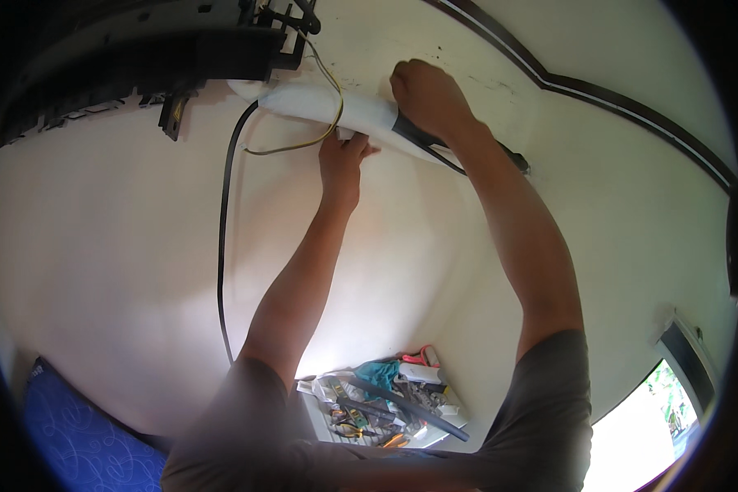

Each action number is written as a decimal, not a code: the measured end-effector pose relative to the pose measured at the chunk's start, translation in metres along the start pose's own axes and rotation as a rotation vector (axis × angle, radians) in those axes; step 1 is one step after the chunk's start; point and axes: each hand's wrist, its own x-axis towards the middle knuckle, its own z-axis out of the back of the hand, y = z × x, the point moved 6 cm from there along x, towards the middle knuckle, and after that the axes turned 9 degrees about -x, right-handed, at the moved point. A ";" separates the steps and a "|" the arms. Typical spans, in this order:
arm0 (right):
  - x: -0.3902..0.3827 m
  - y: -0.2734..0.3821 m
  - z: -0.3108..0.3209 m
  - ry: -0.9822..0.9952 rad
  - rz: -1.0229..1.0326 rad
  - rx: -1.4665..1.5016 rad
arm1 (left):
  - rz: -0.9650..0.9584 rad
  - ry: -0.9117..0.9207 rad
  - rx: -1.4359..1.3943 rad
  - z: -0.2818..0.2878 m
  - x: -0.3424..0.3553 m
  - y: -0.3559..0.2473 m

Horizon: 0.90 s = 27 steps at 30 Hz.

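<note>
A pipe bundle wrapped in white (pixel 328 107) runs along the wall from the upper left, with a black section (pixel 418 131) farther right. My left hand (pixel 342 156) reaches up to the underside of the white wrapping, its fingers closed at the bundle and their tips partly hidden. Just above the black section, my right hand (pixel 429 94) is closed with the fingers curled; what it grips is hidden. A yellow-green wire (pixel 338 115) loops in front of the bundle by my left hand. From the bundle's left part a black cable (pixel 224 221) hangs down the wall.
A black wall-mounted unit (pixel 139 74) with its inner parts exposed fills the upper left. Below stands a white shelf or tray (pixel 316 422) of tools, with a teal cloth (pixel 377 375) and a dark tube (pixel 410 407). A blue patterned item (pixel 82 426) is at lower left.
</note>
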 end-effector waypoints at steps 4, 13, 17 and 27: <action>-0.088 0.035 -0.003 -0.018 0.224 -0.008 | 0.091 -0.160 0.416 0.005 -0.025 -0.002; -0.084 0.031 -0.033 -0.297 0.270 -0.195 | -0.186 0.058 0.189 -0.006 -0.058 0.009; -0.091 0.032 -0.023 -0.172 0.266 -0.237 | -0.429 0.056 0.479 -0.041 -0.028 0.066; -0.123 0.074 0.000 -0.131 0.322 -0.302 | -0.541 -0.036 1.504 -0.117 -0.017 0.098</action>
